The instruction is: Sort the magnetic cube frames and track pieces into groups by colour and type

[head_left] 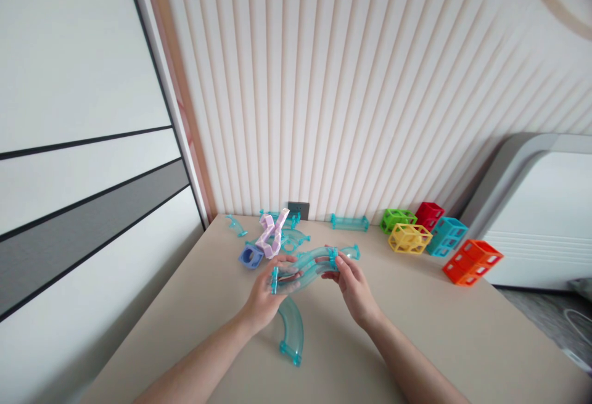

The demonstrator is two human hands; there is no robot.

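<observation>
Two wavy, see-through teal track pieces [305,267] are held one beside the other above the table. My left hand [266,296] is closed on their left end, and my right hand [351,282] pinches their right end. Whether the two pieces are joined cannot be made out. A curved teal track piece [292,330] lies below my left hand, its upper end partly behind that hand. Just beyond my left hand are a blue ring-shaped block [251,256] and a lilac zigzag piece [272,234]. Another teal piece [350,251] shows behind my right hand.
Farther back lie more teal pieces, including a small curved one [237,226] and a straight one [349,223] by the wall. Open-frame blocks stand at the right: green [393,219], yellow [409,239], red [429,214], blue [446,236] and orange [472,262]. A wall socket [300,209] sits behind the table.
</observation>
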